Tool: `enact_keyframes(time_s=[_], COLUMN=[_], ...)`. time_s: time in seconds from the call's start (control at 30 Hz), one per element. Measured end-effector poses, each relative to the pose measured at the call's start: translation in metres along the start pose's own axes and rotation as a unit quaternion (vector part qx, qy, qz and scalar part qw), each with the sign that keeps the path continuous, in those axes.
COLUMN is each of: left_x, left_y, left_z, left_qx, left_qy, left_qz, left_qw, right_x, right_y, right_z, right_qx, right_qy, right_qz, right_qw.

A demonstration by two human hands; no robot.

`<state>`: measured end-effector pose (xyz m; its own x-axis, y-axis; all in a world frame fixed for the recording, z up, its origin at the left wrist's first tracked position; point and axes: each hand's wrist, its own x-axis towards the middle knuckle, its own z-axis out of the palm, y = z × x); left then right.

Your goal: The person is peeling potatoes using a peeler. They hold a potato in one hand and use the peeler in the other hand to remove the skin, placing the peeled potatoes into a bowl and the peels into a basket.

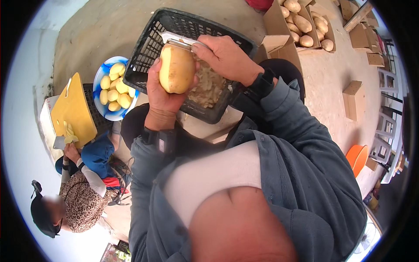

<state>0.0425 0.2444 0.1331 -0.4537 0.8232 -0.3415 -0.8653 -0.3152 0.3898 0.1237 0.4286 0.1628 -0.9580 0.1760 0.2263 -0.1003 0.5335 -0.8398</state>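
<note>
A large potato [178,70] stands upright in my left hand [165,91], its fingers wrapped around the lower part. One pale strip on its left side is peeled; the rest in view still has brownish-yellow skin. My right hand [229,59] grips a metal peeler [180,40], whose blade lies across the potato's top end. Both hands are over a black plastic crate [209,113] with slotted walls. Potato peelings [208,88] cover part of the crate's bottom.
Left of the crate, a blue-and-white basin [111,62] holds several peeled potatoes [113,95]. A co-worker [85,196] cuts potato on a yellow board [73,108] with a cleaver [59,142]. Cardboard boxes [278,42] with unpeeled potatoes [302,24] stand at upper right. An orange tub [356,160] sits far right.
</note>
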Motion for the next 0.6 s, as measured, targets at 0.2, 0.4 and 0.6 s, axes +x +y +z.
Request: enact_keyframes(time_s=[0.2,0.4,0.6], left_x=[0.007,0.015,0.017], left_y=[-0.006,-0.013,-0.012], left_z=[0.001,0.002,0.005], left_qx=[-0.009,0.016,0.043], left_qy=[0.031,0.15,0.102], left_qz=[-0.022,0.027,0.032], left_qw=[0.999,0.988,0.993], right_x=[-0.007,-0.019,-0.014], right_y=[0.008,0.009,0.01], right_z=[-0.007,0.004,-0.006], right_qx=[-0.026,-0.007,-0.025], right_qy=[-0.029,-0.071,-0.016], right_qz=[0.024,0.009,-0.003], right_qw=[0.999,0.997,1.0])
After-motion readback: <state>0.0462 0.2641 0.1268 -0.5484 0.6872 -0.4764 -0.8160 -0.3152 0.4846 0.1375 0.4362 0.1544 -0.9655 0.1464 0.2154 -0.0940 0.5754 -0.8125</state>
